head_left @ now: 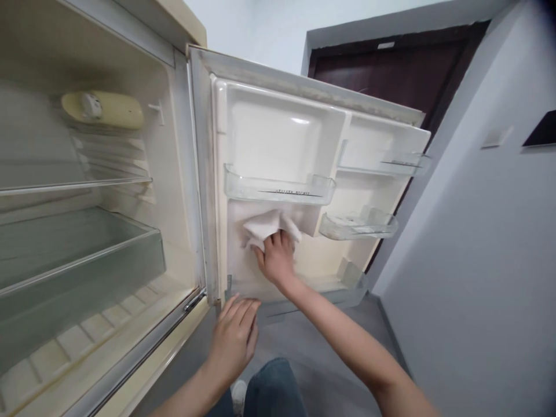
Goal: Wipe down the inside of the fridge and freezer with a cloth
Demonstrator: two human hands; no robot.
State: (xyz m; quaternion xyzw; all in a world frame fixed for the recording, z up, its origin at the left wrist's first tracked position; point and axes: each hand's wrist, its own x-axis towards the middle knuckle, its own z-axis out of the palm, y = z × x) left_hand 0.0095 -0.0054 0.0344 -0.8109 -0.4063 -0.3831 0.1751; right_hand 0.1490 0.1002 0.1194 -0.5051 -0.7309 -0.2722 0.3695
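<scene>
My right hand (278, 258) presses a crumpled white cloth (268, 225) against the inner panel of the open refrigerator door (278, 127), below the upper clear door bin (280, 188). Its fingers are closed on the cloth's lower part. Lower down, my left hand (236, 330) is at the near bottom corner of the door, its fingers extended and slightly bent. Its fingertips overlap the edge of the bottom clear bin (317, 295); whether they bear on it I cannot tell.
The refrigerator's interior stands open at left, with a glass shelf (78, 184), a clear drawer (87, 255) and a yellowish lamp housing (117, 110). Smaller clear bins (360, 226) line the door's far side. Behind are a dark door (391, 75) and a grey wall (473, 249).
</scene>
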